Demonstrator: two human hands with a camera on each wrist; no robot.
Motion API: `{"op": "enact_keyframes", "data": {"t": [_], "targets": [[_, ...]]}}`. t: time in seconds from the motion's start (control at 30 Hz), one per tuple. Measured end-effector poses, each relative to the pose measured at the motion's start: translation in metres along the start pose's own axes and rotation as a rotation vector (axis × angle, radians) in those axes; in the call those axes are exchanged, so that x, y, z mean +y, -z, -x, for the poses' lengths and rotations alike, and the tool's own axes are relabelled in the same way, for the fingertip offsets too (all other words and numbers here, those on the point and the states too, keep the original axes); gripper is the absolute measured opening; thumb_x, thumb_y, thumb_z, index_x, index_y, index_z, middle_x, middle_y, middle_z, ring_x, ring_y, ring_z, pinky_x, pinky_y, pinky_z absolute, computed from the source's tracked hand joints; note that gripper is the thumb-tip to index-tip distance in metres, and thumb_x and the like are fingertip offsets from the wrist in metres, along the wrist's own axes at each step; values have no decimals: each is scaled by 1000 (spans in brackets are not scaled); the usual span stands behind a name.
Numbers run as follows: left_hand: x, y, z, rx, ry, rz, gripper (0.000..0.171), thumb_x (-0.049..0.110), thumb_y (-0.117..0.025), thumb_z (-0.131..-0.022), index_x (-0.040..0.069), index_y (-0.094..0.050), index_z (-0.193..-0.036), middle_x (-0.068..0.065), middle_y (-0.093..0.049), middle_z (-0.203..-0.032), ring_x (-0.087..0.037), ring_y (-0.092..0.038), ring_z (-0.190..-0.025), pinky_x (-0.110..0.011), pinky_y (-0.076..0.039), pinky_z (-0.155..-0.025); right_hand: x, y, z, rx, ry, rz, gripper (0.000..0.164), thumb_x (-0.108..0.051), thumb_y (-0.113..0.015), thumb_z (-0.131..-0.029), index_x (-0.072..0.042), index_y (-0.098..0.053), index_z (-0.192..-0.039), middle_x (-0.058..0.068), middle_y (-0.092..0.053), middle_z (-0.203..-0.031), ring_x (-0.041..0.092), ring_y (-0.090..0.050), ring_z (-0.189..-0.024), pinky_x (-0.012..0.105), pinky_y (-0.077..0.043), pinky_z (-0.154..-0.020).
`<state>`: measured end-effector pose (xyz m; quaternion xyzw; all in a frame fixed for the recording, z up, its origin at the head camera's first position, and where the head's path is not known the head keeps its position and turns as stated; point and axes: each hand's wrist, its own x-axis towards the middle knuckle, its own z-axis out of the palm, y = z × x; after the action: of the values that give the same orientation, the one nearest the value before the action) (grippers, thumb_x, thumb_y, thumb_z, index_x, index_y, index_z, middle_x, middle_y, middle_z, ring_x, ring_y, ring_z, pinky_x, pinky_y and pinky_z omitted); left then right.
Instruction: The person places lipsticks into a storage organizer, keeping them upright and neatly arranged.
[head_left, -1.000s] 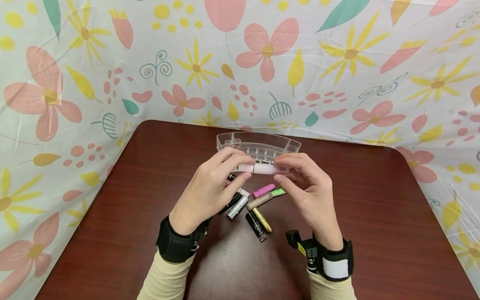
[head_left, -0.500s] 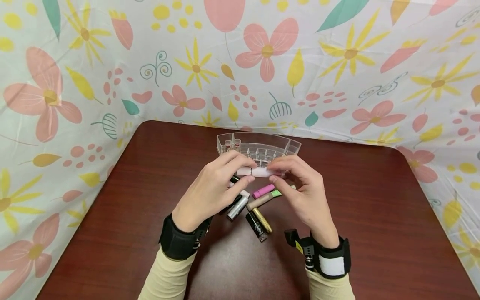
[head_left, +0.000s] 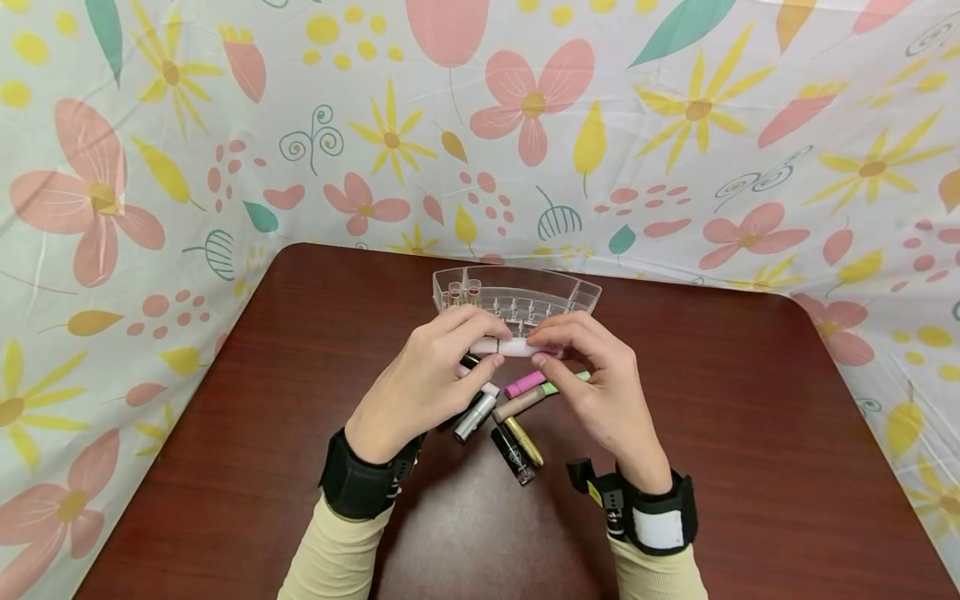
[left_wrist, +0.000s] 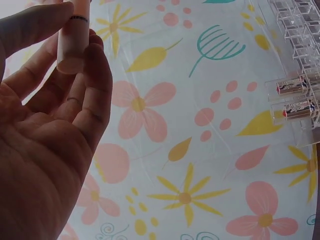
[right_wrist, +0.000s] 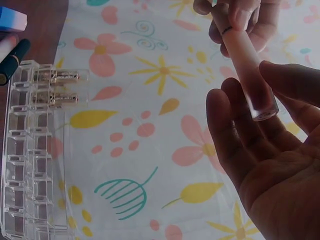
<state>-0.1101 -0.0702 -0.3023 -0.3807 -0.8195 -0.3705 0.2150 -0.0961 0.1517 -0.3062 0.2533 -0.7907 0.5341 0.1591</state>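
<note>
A pale pink lip gloss tube is held level between both hands, over the near side of a clear organizer. My left hand pinches its whitish cap end between thumb and fingers. At the other end, my right hand pinches the tube's body with thumb and fingertips. A darker pink shows inside the clear end in the right wrist view. A thin dark band marks where cap and body meet, so the cap appears on the tube.
Two clear-capped lipsticks stand in the organizer's left slots. Below the hands lie several cosmetics, including a magenta tube, a silver tube, a gold tube and a black tube. A floral cloth hangs behind the table.
Both hands have shifted slightly, the right one moving left and inward along the tube. The lip gloss has moved a little left and nearer; both hands still hold it.
</note>
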Motion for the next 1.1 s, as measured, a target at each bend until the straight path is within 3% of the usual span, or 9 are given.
{"op": "enact_keyframes", "data": {"t": [0.17, 0.3, 0.43, 0.57, 0.7, 0.87, 0.97, 1.1], "targets": [[-1, -3, 0, -15, 13, 18, 19, 4, -73, -90, 7, -66, -108, -1, -66, -103, -10, -62, -92, -24, -53, -79, 4, -4, -1, 53, -26, -112, 27, 11, -69, -89, -3, -70, -113, 2, -64, -111, 12, -63, -97, 19, -56, -80], [0, -12, 0, -37, 57, 43, 26, 7, -77, -89, 8, -64, -111, -1, -63, -105, -10, -60, -89, -24, -54, -78, 9, -10, -2, 139, -90, -317, 34, 14, -64, -90, 8, -61, -123, 11, -62, -117, 14, -65, -100, 24, -58, -86], [4, -23, -3, -52, 101, 49, 40, 13, -77, -90, 10, -61, -126, -3, -59, -109, -9, -60, -88, -22, -54, -76, 12, -16, -4, 249, -213, -519, 37, 12, -65, -91, 7, -58, -126, 14, -62, -115, 18, -66, -94, 30, -61, -79], [8, -31, -4, -64, 139, 47, 63, 25, -77, -92, 16, -48, -147, -5, -54, -118, -10, -56, -89, -20, -52, -75, 14, -18, -7, 312, -291, -569, 33, 10, -66, -91, 4, -61, -123, 9, -63, -108, 18, -65, -88, 30, -61, -73], [9, -34, -5, -114, 152, 36, 90, 29, -85, -84, 18, -35, -158, -6, -49, -130, -12, -56, -99, -22, -53, -81, 16, -18, -7, 299, -326, -551, 33, 6, -67, -92, 3, -62, -125, 7, -66, -106, 17, -66, -87, 30, -61, -73], [6, -33, -4, -161, 132, -38, 104, 29, -88, -80, 18, -25, -162, -6, -45, -131, -12, -56, -102, -23, -54, -82, 16, -18, -8, 251, -355, -618, 33, 3, -66, -94, 2, -60, -127, 4, -70, -108, 13, -68, -92, 28, -62, -75], [3, -33, -3, -148, 116, -87, 109, 33, -89, -77, 18, -24, -162, -6, -45, -131, -13, -53, -105, -23, -53, -79, 17, -18, -8, 218, -353, -678, 33, 3, -64, -96, 2, -58, -128, 2, -72, -108, 12, -70, -96, 27, -61, -77], [-2, -33, -4, -97, 63, -174, 109, 43, -93, -70, 14, -34, -157, -9, -43, -141, -21, -47, -122, -29, -50, -96, 18, -18, -7, 172, -376, -683, 29, 0, -62, -98, -1, -57, -127, 0, -72, -107, 11, -71, -96, 26, -61, -78]]}}
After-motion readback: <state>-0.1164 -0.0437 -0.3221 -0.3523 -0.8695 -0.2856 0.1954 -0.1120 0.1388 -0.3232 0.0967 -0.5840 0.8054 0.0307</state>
